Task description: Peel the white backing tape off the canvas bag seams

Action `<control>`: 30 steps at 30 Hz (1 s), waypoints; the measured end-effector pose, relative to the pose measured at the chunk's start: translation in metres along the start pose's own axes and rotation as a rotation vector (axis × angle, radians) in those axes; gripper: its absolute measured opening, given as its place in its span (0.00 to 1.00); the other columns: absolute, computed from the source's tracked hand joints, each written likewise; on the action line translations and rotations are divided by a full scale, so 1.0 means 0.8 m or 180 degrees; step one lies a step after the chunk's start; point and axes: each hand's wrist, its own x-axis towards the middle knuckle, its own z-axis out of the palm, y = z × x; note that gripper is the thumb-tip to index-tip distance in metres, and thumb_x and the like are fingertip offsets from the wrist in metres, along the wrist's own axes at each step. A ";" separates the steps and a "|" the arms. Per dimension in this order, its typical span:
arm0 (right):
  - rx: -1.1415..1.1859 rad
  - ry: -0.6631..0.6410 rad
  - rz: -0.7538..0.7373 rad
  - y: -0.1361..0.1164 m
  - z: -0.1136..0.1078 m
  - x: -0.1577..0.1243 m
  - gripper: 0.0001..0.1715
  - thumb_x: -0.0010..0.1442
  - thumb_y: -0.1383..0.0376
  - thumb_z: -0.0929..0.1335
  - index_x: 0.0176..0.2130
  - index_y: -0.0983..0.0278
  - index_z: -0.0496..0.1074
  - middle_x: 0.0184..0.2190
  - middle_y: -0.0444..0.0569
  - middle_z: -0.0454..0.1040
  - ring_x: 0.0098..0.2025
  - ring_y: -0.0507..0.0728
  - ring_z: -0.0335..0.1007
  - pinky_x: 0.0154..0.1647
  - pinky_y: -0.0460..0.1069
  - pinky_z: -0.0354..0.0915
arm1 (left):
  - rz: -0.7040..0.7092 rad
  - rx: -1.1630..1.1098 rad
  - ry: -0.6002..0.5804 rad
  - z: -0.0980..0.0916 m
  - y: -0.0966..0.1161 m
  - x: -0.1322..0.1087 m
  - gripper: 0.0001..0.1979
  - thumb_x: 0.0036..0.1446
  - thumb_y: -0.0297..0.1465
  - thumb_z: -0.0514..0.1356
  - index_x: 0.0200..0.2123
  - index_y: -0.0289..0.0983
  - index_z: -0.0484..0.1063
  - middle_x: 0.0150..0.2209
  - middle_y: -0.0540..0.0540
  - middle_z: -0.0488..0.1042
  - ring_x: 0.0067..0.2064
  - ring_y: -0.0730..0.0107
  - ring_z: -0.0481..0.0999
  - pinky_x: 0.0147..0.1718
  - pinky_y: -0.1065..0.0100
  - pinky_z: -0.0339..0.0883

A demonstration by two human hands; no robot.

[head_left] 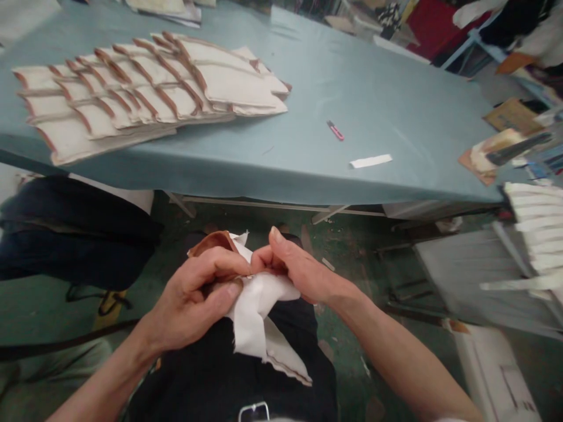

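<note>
Over the lap (197,378), the cloth (251,328) slants lengthwise down to the right from the pinching grip of the left hand (193,293), its upper part touching the curled right hand (305,269), whose hold I cannot tell.

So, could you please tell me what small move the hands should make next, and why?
I'd perhaps smooth the frayed, folded white cloth piece with the right hand, since the left hand pinches it while its lower ends hang bent and loose.
</note>
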 end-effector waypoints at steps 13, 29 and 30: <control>0.0764 0.0563 -0.0181 0.011 0.037 -0.012 0.32 0.60 0.43 0.77 0.27 0.62 0.64 0.20 0.35 0.58 0.21 0.45 0.47 0.19 0.43 0.46 | 0.0465 -0.0172 0.0469 0.026 -0.019 -0.012 0.17 0.63 0.18 0.59 0.47 0.46 0.77 0.37 0.52 0.85 0.32 0.71 0.84 0.32 0.70 0.76; -0.3802 0.0595 -0.2122 -0.018 0.007 -0.051 0.22 0.79 0.64 0.61 0.32 0.65 0.72 0.26 0.45 0.76 0.28 0.50 0.68 0.31 0.46 0.60 | -0.0170 0.0167 -0.1196 -0.012 0.025 0.020 0.16 0.75 0.30 0.48 0.34 0.39 0.69 0.30 0.53 0.72 0.30 0.73 0.69 0.32 0.70 0.64; -0.4000 0.0673 -0.2188 -0.017 0.008 -0.052 0.24 0.79 0.64 0.60 0.32 0.65 0.72 0.26 0.45 0.76 0.28 0.50 0.68 0.31 0.47 0.60 | -0.0121 0.0195 -0.1265 -0.012 0.025 0.023 0.16 0.75 0.29 0.48 0.33 0.39 0.67 0.29 0.53 0.71 0.30 0.73 0.68 0.32 0.70 0.63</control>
